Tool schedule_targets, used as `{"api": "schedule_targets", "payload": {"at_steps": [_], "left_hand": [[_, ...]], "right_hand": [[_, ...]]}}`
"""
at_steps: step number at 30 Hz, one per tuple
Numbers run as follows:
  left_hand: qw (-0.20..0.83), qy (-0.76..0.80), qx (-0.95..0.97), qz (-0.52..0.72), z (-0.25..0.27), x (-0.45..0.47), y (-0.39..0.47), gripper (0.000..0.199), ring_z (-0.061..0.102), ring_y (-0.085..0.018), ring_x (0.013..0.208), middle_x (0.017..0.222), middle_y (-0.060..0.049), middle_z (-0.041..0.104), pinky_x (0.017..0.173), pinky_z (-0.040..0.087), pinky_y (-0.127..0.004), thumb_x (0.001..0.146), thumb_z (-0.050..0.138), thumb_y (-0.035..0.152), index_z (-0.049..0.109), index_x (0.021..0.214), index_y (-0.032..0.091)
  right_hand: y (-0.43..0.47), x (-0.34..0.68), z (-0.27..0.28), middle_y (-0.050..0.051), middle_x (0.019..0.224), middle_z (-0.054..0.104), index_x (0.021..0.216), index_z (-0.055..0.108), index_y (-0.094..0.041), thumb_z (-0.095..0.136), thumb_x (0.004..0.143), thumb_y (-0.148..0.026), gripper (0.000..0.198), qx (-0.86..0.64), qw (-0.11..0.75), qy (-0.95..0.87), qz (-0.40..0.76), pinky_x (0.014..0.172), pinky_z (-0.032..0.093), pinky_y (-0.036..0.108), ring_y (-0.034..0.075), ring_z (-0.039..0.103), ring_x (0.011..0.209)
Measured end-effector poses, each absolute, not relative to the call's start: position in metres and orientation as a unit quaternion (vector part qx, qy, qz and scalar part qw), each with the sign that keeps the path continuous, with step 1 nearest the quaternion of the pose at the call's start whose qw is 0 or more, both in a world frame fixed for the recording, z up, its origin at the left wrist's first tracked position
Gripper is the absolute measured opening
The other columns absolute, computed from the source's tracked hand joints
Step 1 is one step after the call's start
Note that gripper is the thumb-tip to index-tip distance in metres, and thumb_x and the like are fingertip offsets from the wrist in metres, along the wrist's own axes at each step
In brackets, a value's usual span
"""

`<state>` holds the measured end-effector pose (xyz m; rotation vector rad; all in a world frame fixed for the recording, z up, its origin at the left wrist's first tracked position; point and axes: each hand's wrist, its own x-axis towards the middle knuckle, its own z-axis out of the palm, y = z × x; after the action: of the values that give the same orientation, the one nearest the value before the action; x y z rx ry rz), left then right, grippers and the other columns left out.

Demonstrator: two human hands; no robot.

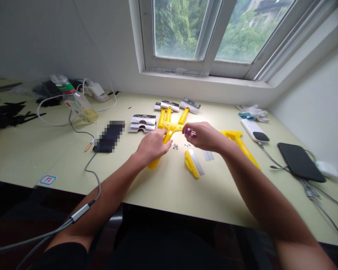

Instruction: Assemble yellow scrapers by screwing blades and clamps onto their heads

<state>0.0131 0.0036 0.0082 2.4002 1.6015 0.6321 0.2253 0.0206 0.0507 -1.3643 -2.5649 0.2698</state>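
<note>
My left hand [153,144] is closed round the handle of a yellow scraper [173,127], its wide head pointing away from me. At the right end of that head, my right hand [204,137] pinches a small tool with a purple and clear handle [189,132]; its tip is hidden. Small screws [175,146] and small nuts [187,144] lie on the table just below the hands. Nearer me are a yellow blade holder [190,165] with a metal blade [197,162] along its edge, and loose blades [208,155].
Packaged yellow scrapers [183,117] lie behind my hands, with card sleeves [142,123] to their left. Another yellow scraper handle [246,152] rests beyond my right forearm. A phone [109,137], a bottle [77,103], a power bank [255,130], a black device [301,161] and cables surround the work.
</note>
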Motion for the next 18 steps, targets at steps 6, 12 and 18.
{"api": "schedule_targets", "payload": {"at_steps": [6, 12, 18], "left_hand": [[0.140, 0.471, 0.844, 0.214, 0.010, 0.020, -0.008, 0.019, 0.053, -0.016, 0.066, 0.077, -0.003, 0.058, 0.059, 0.038, -0.029, 0.088, 0.057, 0.034, 0.051, 0.078, 0.019], [0.164, 0.392, 0.883, 0.200, 0.010, 0.027, -0.020, 0.015, 0.049, -0.015, 0.065, 0.074, -0.001, 0.055, 0.061, 0.038, -0.029, 0.087, 0.056, 0.032, 0.052, 0.079, 0.019], [0.184, 0.360, 0.892, 0.204, 0.009, 0.031, -0.026, 0.012, 0.049, -0.014, 0.066, 0.076, 0.000, 0.054, 0.064, 0.040, -0.028, 0.088, 0.057, 0.031, 0.056, 0.088, 0.018]], "right_hand": [[0.023, 0.248, 0.073, 0.004, 0.083, 0.066, 0.090, 0.062, -0.020, 0.057, 0.082, -0.030, 0.014, -0.530, 0.191, -0.819, 0.108, 0.068, 0.038, 0.027, 0.017, 0.056, 0.073], [0.029, 0.255, 0.070, 0.001, 0.083, 0.058, 0.089, 0.055, -0.020, 0.064, 0.076, -0.034, 0.021, -0.476, 0.138, -0.813, 0.306, 0.064, 0.038, 0.026, 0.016, 0.055, 0.075], [0.030, 0.256, 0.065, -0.001, 0.081, 0.054, 0.090, 0.054, -0.020, 0.066, 0.075, -0.027, 0.022, -0.422, 0.120, -0.808, 0.393, 0.061, 0.039, 0.024, 0.012, 0.046, 0.070]]}}
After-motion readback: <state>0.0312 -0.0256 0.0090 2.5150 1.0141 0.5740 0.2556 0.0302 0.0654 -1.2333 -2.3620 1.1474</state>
